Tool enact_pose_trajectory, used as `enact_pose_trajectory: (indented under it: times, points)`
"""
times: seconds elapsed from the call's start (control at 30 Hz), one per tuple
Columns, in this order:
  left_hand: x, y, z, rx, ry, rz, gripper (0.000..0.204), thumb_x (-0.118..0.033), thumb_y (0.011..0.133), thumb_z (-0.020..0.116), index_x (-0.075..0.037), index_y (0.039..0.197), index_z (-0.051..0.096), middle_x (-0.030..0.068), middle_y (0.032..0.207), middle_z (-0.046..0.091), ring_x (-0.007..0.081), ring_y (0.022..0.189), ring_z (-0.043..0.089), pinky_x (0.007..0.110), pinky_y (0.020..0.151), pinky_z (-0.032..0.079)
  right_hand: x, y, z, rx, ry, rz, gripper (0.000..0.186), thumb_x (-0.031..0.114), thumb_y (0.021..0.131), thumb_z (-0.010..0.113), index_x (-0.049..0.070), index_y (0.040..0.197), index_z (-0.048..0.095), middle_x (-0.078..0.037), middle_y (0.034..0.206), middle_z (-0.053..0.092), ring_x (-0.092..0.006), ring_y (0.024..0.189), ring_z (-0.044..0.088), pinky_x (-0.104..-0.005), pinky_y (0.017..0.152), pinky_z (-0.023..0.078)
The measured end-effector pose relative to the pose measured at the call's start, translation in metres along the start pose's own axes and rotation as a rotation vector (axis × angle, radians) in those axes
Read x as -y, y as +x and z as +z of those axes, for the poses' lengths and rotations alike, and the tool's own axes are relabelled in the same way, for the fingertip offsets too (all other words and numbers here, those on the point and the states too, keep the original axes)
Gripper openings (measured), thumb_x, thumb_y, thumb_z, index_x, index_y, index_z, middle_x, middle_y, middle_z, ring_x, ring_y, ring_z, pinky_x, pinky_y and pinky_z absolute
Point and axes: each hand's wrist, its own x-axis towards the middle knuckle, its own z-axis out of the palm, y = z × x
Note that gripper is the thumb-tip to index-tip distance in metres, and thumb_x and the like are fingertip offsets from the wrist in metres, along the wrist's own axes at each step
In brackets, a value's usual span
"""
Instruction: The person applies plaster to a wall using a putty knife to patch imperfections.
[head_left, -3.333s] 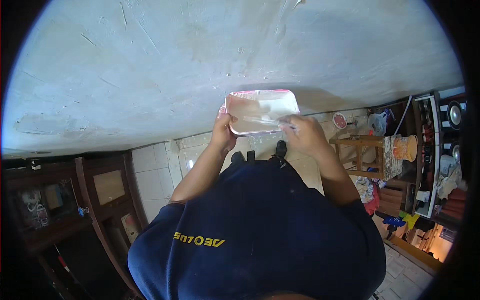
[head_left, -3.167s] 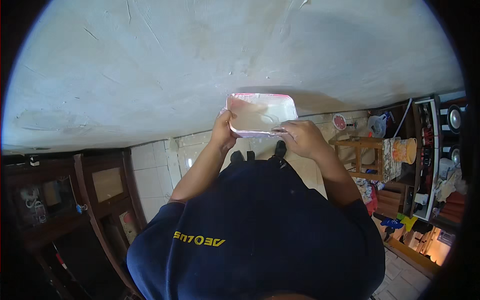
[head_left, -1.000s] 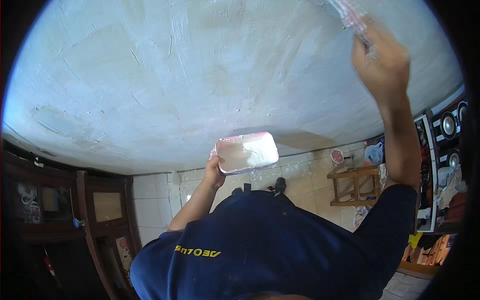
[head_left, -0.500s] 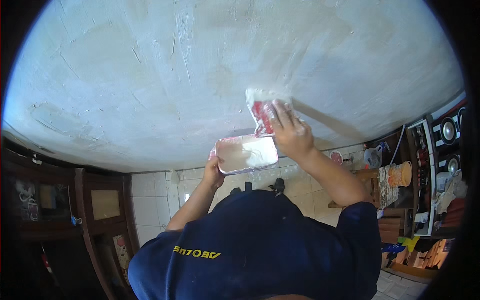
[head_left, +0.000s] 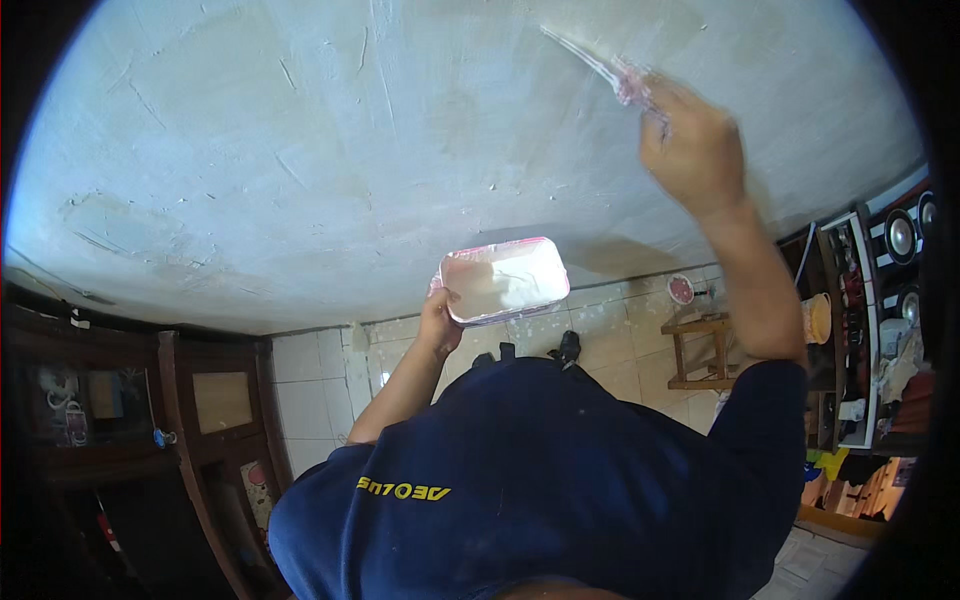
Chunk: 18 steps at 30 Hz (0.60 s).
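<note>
In front of me rises a pale, patchy plastered wall (head_left: 330, 150). My left hand (head_left: 438, 325) grips the left end of a rectangular white and pink tray (head_left: 510, 275) with white paste inside, held low by the wall. Up at the upper right, my right hand (head_left: 692, 150) is closed on a flat red and white scraper (head_left: 590, 60), seen nearly edge-on, its blade reaching up-left along the wall and smeared with white. Whether the blade touches the surface I cannot tell.
Dark wooden cabinets (head_left: 205, 400) stand at lower left. The tiled floor (head_left: 310, 380) has white spatters. At right are a wooden stool (head_left: 700, 355), an orange bucket (head_left: 818, 318), a round red-and-white object (head_left: 681, 289) and shelves (head_left: 855, 330) with speakers and clutter.
Since half a second ago, my right hand and scraper have swept up and right, away from the tray, which appears slightly higher. Earlier, the scraper was over the tray.
</note>
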Motion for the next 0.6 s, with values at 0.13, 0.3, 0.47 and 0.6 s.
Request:
enact_pose_trajectory:
  times: [0.13, 0.3, 0.47, 0.6]
  points:
    - [0.002, -0.004, -0.003, -0.015, -0.037, 0.012, 0.056, -0.020, 0.068, 0.047, -0.005, 0.122, 0.047, 0.0119, 0.112, 0.054, 0.0289, 0.104, 0.051, 0.047, 0.089, 0.041, -0.008, 0.024, -0.022, -0.088, -0.072, -0.128, 0.035, 0.000, 0.074, 0.055, 0.004, 0.107, 0.063, -0.014, 0.102, 0.065, -0.0312, 0.085, 0.065, -0.0348, 0.072, 0.053]
    - [0.003, -0.010, -0.006, 0.003, -0.032, 0.035, 0.054, -0.020, 0.068, 0.047, -0.005, 0.120, 0.048, 0.0117, 0.111, 0.055, 0.0286, 0.103, 0.052, 0.045, 0.089, 0.041, 0.002, 0.003, 0.006, -0.110, -0.351, -0.190, 0.033, 0.007, 0.074, 0.055, 0.011, 0.106, 0.065, -0.008, 0.118, 0.060, -0.0291, 0.094, 0.064, -0.0343, 0.076, 0.053]
    - [0.012, -0.008, -0.024, -0.027, -0.074, 0.060, 0.053, -0.021, 0.069, 0.047, -0.005, 0.120, 0.049, 0.0111, 0.112, 0.055, 0.0279, 0.105, 0.052, 0.045, 0.092, 0.041, 0.041, -0.085, 0.091, 0.067, -0.191, -0.209, 0.033, 0.013, 0.077, 0.053, 0.007, 0.109, 0.061, -0.015, 0.124, 0.054, -0.0314, 0.099, 0.062, -0.0357, 0.074, 0.054]
    - [0.006, -0.014, -0.024, -0.090, -0.076, 0.018, 0.053, -0.019, 0.070, 0.047, -0.003, 0.120, 0.049, 0.0117, 0.115, 0.055, 0.0282, 0.108, 0.052, 0.045, 0.093, 0.041, 0.069, -0.154, 0.164, 0.346, -0.095, -0.105, 0.034, 0.013, 0.078, 0.052, 0.007, 0.111, 0.059, -0.016, 0.122, 0.055, -0.0327, 0.094, 0.064, -0.0384, 0.067, 0.056]
